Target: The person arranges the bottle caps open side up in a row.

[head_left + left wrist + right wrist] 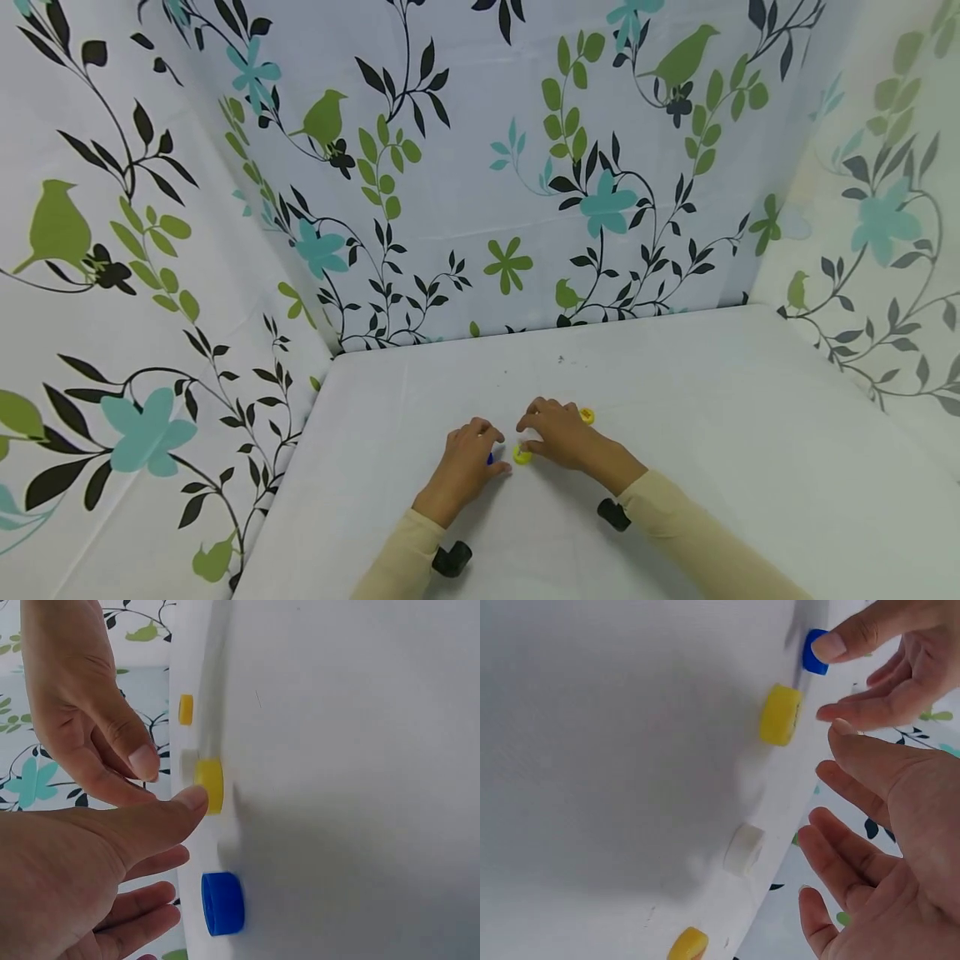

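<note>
Several plastic bottle caps stand in a row on the white table. My left hand hovers around the blue cap, fingers loosely bent and holding nothing. Beside it, my right hand is held over the yellow cap, also with nothing in its grasp. In the right wrist view, the right fingers stay apart from the yellow cap and from a white cap. The right hand hides the white cap in the head view. Farther right lies an orange-yellow cap, just beyond the right hand's back.
A white cloth covers the table. Printed curtains with leaves and birds hang along its back and sides. Black wrist devices sit by both sleeves. Small dark specks mark the cloth toward the back.
</note>
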Action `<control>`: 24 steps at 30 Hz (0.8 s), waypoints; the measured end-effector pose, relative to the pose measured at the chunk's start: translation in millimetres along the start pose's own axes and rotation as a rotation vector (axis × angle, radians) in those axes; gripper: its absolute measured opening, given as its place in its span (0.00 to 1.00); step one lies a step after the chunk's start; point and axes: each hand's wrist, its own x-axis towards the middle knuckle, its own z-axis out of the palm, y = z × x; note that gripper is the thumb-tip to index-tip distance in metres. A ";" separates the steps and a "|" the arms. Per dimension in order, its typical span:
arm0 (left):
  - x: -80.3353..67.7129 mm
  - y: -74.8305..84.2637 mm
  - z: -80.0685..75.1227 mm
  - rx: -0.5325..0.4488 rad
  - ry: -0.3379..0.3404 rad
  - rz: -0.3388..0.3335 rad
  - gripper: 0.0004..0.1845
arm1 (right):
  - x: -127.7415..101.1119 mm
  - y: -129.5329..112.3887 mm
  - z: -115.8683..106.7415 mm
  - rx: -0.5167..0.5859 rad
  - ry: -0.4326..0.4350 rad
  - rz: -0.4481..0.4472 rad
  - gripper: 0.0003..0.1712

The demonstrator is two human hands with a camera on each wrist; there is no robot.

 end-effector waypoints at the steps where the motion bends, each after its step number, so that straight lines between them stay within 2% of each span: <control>1: 1.3 1.9 0.4 0.001 0.002 0.011 0.21 | -1.8 0.3 0.6 0.006 -0.002 0.002 0.17; 5: 6.3 7.3 3.3 0.013 0.004 0.037 0.19 | -6.3 2.4 6.4 0.004 -0.008 0.009 0.17; 11: 10.7 10.0 9.1 0.028 0.008 0.037 0.16 | -9.4 2.9 15.9 0.001 0.010 -0.011 0.14; 18: 10.8 12.0 11.4 0.049 0.011 0.028 0.14 | -9.7 -0.1 22.8 -0.079 0.067 -0.044 0.13; 24: 12.3 12.3 14.6 0.061 0.017 0.040 0.14 | -10.4 -3.1 26.6 -0.105 0.078 -0.043 0.16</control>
